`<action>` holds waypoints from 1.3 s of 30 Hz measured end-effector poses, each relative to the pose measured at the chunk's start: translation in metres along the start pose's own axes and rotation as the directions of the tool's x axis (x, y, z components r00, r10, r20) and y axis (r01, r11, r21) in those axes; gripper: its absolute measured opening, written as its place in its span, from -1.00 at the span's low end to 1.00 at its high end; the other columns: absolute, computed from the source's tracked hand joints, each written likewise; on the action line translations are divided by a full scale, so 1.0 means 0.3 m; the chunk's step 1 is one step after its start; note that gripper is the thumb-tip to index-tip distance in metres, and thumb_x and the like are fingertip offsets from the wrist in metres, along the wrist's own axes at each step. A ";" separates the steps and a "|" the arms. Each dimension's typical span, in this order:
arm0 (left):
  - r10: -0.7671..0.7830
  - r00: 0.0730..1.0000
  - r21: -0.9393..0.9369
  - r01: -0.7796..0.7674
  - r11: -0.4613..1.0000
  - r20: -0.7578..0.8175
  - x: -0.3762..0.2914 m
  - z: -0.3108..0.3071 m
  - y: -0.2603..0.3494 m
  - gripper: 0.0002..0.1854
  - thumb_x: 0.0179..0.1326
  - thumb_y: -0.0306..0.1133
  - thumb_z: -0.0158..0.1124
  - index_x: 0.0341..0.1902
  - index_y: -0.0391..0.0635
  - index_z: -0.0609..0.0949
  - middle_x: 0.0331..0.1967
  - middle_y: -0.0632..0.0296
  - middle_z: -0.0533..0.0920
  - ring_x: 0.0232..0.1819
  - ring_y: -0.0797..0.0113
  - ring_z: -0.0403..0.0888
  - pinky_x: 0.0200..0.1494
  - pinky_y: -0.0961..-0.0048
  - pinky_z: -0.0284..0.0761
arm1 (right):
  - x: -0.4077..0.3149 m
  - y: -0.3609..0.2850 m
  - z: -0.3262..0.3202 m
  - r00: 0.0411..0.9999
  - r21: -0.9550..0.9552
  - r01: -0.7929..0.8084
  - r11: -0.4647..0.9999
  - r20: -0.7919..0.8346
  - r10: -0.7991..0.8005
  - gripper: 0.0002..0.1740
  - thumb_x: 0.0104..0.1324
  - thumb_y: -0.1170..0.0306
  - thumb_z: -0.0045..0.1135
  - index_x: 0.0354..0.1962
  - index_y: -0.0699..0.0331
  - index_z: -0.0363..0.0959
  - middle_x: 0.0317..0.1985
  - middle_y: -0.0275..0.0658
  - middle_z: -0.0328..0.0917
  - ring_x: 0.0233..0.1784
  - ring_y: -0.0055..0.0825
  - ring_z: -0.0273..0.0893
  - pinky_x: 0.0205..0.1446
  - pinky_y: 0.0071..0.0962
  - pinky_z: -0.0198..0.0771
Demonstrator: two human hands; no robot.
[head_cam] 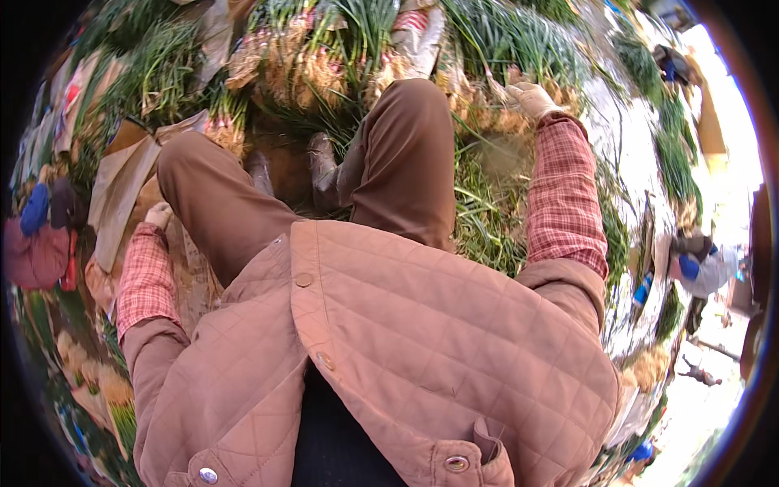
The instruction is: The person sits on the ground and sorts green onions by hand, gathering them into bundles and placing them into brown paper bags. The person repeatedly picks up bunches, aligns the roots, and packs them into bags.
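My right hand, in a pale glove, reaches to the roots of green onions lying in a row beyond my knees. Its fingertips are beside the whitish root end of one onion; whether they grip it is unclear. My left hand, also gloved, is low beside my left knee with its fingers curled. Close to it is a sheet of brown paper or cardboard; I cannot see whether the hand holds any of it. More onion bunches with tan, soil-covered roots lie ahead of my boots.
Loose green leaves litter the ground by my right knee. A smaller onion bunch lies past my left knee. People work at the far left and far right. Shiny plastic sheeting runs along the right.
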State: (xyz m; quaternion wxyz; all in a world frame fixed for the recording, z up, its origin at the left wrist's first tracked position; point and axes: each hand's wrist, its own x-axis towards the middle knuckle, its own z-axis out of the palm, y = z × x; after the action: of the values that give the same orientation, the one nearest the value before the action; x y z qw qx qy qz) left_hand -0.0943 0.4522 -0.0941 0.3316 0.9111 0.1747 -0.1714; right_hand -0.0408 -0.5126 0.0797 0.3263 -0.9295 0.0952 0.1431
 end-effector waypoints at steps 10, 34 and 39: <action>0.413 0.911 0.233 -0.398 0.887 -0.019 0.267 -0.062 0.416 -0.65 0.25 -0.21 0.08 0.08 0.01 0.54 -0.08 0.15 0.62 -0.02 0.34 0.56 -0.01 0.44 0.44 | -0.087 -0.106 -0.109 0.991 0.199 -0.060 0.978 -0.102 0.081 -0.54 0.33 0.21 0.04 0.07 0.34 0.38 -0.19 -0.24 0.58 -0.25 -0.56 0.51 -0.13 -0.53 0.42; 0.083 0.990 -0.105 -0.095 0.990 -0.110 -0.212 -0.316 0.601 -0.68 0.24 -0.27 0.14 0.01 -0.15 0.54 -0.17 0.27 0.60 -0.05 0.44 0.48 0.04 0.51 0.34 | -0.016 -0.514 0.972 0.742 -0.301 0.467 0.831 0.645 -0.184 -0.51 0.14 0.06 -0.01 -0.17 0.27 0.55 -0.13 -0.06 0.56 0.02 -0.15 0.47 0.10 -0.28 0.34; 0.279 0.959 -0.160 -0.282 0.946 -0.038 -0.061 -0.213 0.871 -0.68 0.25 -0.34 0.12 0.06 -0.17 0.51 -0.07 0.21 0.54 0.00 0.45 0.48 0.04 0.50 0.43 | 0.110 -0.599 0.981 0.808 -0.230 0.337 0.913 0.569 -0.155 -0.50 0.22 0.09 0.06 -0.05 0.30 0.48 -0.06 -0.06 0.53 0.07 -0.16 0.44 0.14 -0.30 0.31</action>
State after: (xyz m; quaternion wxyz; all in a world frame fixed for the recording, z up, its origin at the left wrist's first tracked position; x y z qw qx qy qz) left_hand 0.0149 0.3030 0.1021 0.4251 0.8975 0.0593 -0.1009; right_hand -0.0212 -0.1906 -0.0465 0.2004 -0.8959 -0.1476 0.3679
